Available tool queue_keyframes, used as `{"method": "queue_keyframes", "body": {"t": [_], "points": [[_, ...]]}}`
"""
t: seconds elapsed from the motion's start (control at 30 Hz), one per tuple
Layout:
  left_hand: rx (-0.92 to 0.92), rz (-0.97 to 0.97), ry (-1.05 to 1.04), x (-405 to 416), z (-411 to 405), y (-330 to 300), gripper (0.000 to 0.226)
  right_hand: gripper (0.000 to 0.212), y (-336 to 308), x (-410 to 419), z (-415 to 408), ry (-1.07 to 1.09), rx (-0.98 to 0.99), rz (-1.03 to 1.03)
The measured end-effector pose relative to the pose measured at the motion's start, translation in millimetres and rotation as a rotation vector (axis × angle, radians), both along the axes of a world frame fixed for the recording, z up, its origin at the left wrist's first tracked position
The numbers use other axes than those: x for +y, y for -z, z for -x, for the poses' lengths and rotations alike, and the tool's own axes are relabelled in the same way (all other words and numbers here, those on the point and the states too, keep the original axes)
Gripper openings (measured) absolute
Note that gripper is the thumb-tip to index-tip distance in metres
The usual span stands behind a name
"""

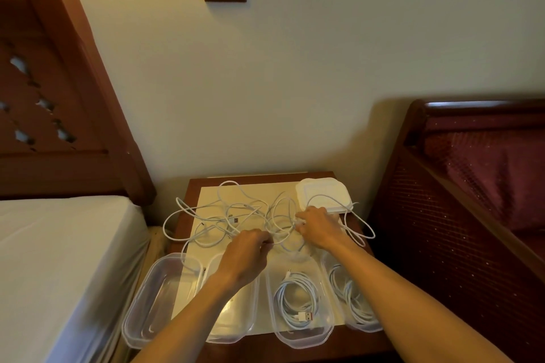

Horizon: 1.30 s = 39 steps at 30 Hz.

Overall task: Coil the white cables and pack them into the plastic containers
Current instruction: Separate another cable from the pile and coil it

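Both hands reach forward, palms down, into the tangled white cables (236, 215) on the bedside table (362, 233). The left hand (246, 253) pinches a strand; the right hand (317, 225) curls around another. Four plastic containers (160, 300) line the near edge, two holding coiled cables (296, 298).

Head camera looks down, close over a bedside table (295, 342) by the wall

The left forearm (206, 298) covers most of the second container (236, 330), so its contents cannot be told. The fingertips of both hands are buried in the tangled cables (236, 215), hiding the grip. The rightmost container (358, 324) is partly covered by the right forearm (392, 283). Both arms are cut off by the bottom edge.
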<state>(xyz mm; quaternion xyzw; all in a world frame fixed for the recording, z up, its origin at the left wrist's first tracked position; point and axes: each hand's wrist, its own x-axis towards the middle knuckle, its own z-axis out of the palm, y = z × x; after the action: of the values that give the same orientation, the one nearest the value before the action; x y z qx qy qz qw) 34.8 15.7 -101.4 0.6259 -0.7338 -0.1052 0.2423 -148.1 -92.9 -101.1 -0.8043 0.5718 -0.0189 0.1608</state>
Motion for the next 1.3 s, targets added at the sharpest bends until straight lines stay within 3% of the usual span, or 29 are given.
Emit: {"method": "queue_keyframes", "body": {"t": [0.1,0.37,0.43,0.57,0.63,0.7,0.77,0.83,0.9,1.0,1.17,1.3], "points": [[0.010,0.000,-0.022,2,1,5,0.016,0.030,3,0,-13,0.025,0.055,0.048],[0.038,-0.004,-0.043,6,3,13,0.015,0.021,4,-2,-32,0.126,-0.132,0.189],[0.055,-0.009,-0.045,7,2,15,0.014,0.024,-2,-4,-33,0.173,-0.297,0.258],[0.101,-0.016,-0.054,9,1,15,0.014,0.024,-33,-12,-32,0.196,-0.870,0.196],[0.095,-0.011,-0.061,11,3,14,0.014,0.022,-55,-17,-32,0.166,-0.946,0.184],[0.086,0.010,-0.073,12,3,13,0.014,0.021,-70,-23,-33,0.125,-0.901,0.087],[0.107,0.049,-0.085,12,2,12,0.013,0.022,-72,-26,-32,0.098,-0.722,0.049],[0.149,0.097,-0.101,11,0,11,0.013,0.017,-65,-25,-26,0.087,-0.458,0.152],[0.197,0.139,-0.114,9,-2,6,0.010,0.034,-55,-13,-21,0.075,-0.319,0.236],[0.226,0.200,-0.095,-1,-6,-8,0.009,0.048,-44,7,-19,-0.039,-0.400,0.238],[0.239,0.426,-0.115,-23,-25,-80,0.013,0.073,-24,14,-11,-0.144,-0.337,-0.086],[0.188,0.580,-0.039,-39,-45,-156,0.013,0.065,-41,6,-21,-0.041,-0.514,0.214]]}}
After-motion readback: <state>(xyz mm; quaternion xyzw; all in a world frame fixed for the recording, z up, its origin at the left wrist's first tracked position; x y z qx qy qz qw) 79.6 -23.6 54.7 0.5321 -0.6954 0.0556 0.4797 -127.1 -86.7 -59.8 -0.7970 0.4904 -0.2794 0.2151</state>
